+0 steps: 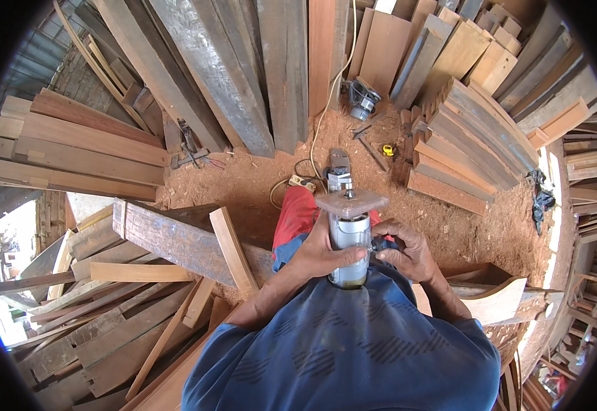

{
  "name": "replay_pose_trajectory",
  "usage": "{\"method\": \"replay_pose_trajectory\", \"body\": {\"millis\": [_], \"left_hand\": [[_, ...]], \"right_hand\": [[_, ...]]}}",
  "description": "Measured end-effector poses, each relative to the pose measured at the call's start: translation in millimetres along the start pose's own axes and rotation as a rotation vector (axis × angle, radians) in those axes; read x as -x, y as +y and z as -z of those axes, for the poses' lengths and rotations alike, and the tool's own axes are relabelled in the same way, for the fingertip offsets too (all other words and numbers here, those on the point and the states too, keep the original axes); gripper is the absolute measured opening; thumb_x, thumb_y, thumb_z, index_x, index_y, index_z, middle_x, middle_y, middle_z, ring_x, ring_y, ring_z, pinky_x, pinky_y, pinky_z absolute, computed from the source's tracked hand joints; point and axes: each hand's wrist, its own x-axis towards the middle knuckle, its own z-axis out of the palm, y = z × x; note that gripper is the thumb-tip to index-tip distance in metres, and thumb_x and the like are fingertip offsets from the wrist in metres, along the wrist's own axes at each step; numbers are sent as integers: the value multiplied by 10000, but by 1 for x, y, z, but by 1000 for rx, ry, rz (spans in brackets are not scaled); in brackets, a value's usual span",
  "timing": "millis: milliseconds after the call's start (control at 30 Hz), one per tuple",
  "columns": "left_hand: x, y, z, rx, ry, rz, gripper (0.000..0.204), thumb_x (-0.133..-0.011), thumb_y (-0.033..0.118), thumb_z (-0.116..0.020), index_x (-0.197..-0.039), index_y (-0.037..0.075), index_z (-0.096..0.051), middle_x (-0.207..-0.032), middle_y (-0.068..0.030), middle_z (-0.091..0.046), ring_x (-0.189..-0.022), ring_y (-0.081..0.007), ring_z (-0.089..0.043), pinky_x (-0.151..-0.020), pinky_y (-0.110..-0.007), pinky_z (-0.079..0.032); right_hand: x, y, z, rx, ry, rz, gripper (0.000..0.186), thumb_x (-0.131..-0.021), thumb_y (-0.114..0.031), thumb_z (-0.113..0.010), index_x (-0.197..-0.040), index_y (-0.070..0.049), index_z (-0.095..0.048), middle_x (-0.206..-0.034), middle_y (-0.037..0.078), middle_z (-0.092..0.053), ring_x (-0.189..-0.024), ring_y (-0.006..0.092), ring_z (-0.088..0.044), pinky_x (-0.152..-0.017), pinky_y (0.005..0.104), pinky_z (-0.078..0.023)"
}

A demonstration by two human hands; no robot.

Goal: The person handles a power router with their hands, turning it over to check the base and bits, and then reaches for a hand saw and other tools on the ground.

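A trim router (350, 235) with a silver cylindrical body stands upright in front of my torso, its base plate (352, 203) at the top and a small bit poking up from it. Wrapped round the body from the left is my left hand (317, 255), the thumb lying across the front. On the router's right side, the fingers of my right hand (411, 255) close on a small dark knob (375, 244). The lower end of the tool rests against my blue shirt. Part of its left side is hidden by my left hand.
Sawdust covers the floor, where a power tool (363, 100), a hammer (370, 148), a yellow tape measure (388, 150) and a power strip (302, 183) lie. A cord (338, 75) runs down from above. Planks (93, 140) and boards (466, 137) crowd both sides.
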Motion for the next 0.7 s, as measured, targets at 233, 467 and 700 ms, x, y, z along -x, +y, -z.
{"method": "replay_pose_trajectory", "body": {"millis": [233,467,700], "left_hand": [[-1,13,-16,-51,95,11,851,-812,87,-815,-1442,4,-249,-1310,-97,-474,-1179,-156,-518,-1003,-354,-459],[-2,9,-21,-159,158,-50,879,-804,102,-817,-1433,-36,-218,-1313,-140,-466,-1200,-182,-510,-1016,-364,-458],[-4,8,-19,-226,149,-65,939,-803,151,-829,-1461,-49,-190,-1343,-149,-436,-1251,-204,-464,-1060,-385,-423]], "right_hand": [[-4,6,1,211,48,188,293,-892,-202,-768,-1121,-29,-707,-963,110,-691,-913,250,-655,-825,376,-505],[1,14,-1,211,90,172,287,-907,-225,-756,-1090,-10,-705,-918,95,-659,-878,232,-612,-824,366,-484],[0,18,-2,246,119,223,295,-918,-262,-739,-1096,-27,-719,-891,83,-656,-874,242,-602,-825,374,-479]]}}
